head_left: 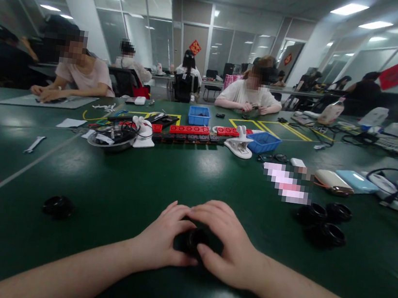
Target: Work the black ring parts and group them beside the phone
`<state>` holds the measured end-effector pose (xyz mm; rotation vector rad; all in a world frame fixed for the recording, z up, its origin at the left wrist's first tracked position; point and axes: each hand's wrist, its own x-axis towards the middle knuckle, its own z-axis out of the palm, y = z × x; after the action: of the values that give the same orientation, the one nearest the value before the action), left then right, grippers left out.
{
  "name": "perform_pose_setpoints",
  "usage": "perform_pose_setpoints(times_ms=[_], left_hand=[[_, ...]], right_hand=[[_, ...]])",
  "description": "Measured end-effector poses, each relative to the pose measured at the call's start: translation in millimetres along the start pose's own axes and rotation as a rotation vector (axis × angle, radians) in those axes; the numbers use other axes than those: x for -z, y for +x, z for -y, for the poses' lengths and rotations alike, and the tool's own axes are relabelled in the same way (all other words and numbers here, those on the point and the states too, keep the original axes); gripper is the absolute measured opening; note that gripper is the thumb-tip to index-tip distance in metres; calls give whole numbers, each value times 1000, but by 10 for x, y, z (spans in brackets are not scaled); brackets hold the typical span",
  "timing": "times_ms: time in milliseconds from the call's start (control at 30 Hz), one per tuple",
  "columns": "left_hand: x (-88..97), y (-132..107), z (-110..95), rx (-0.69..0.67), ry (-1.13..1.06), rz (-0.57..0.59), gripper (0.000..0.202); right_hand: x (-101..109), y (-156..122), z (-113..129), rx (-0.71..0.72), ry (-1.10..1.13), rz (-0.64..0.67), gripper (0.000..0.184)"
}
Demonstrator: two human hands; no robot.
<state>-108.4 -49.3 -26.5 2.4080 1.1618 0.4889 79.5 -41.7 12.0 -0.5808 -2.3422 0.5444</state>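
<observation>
My left hand point(163, 237) and my right hand point(225, 245) meet at the near middle of the green table point(143, 181). Both curl their fingers around a small black round part point(195, 240), which shows only between the thumbs. Three similar black rings point(323, 220) lie in a cluster to the right, apart from my hands. One more black ring point(58, 206) lies alone to the left.
Across the table stand two blue bins point(199, 115), red power strips point(189, 129), a round tray of parts point(112, 136), a white clamp point(239, 144) and a small wrench point(34, 144). Phones and a power bank point(334, 181) lie at right. Other people sit at the far side.
</observation>
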Motion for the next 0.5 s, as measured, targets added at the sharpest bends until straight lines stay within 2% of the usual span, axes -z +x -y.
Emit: perform_pose_setpoints(times_ms=[100,200,333,433,500], left_hand=[[5,0,-12,54,3,-36,43],[7,6,-8,63,-9,-38,44],[14,13,3,31,-29,-37,42],[31,12,5,3,-29,-2,44],[40,10,5,-11,-16,38,42]], right_hand=[[-34,-5,-71,-280,-78,-36,38],[-77,-2,-79,-360,-135,26,42],[-94,8,-28,-312,-197,79,38],[-71,12,2,-192,-146,143,24],[-50,16,20,-90,-67,195,21]])
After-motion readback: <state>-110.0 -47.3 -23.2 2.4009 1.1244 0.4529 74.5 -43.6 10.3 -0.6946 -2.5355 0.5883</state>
